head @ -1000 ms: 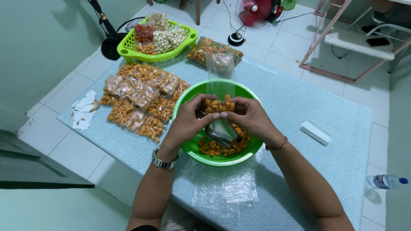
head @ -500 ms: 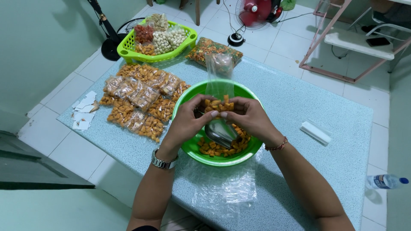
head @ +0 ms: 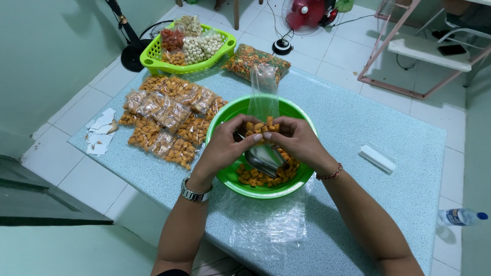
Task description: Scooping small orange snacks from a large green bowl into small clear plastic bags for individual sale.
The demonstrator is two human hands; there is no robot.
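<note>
1. Fingers (head: 244, 134) of both hands curled narrow around a small clear bag of orange snack pieces (head: 261, 127), pinched from either side at mid-height.
2. Left hand (head: 225, 145) on the left flank of that bag, right hand (head: 296, 140) on the right, thumbs nearly meeting at the near face.
3. Bag held over the middle of the green bowl (head: 225, 118), lower part packed with snacks, empty upper film standing up on the far side.
4. Judged best done by keeping the grip low and snug against the contents, pressing air upward before closing the neck, and staying above the bowl to catch any spill.
5. Metal scoop (head: 263, 159) lying inside the bowl just under the hands, on loose orange pieces (head: 255, 176).
6. Stack of empty clear bags (head: 266, 227) spread on the table (head: 358, 117) near to the bowl, partly tucked under its rim.
7. Filled snack packets (head: 163, 120) piled just left of the bowl.
8. Lime basket (head: 153, 53) of assorted packets at far left, a large bag of mixed-colour snacks (head: 255, 59) beside it.
9. Small paper slips (head: 99, 134) at the left edge; a white strip-shaped object (head: 377, 158) well to the right.
10. Wristwatch (head: 195, 193) on the left wrist, beaded bracelet (head: 330, 175) on the right.
11. Red fan (head: 306, 13) on the floor beyond the table, water bottle (head: 460, 216) on the floor at near right.
</note>
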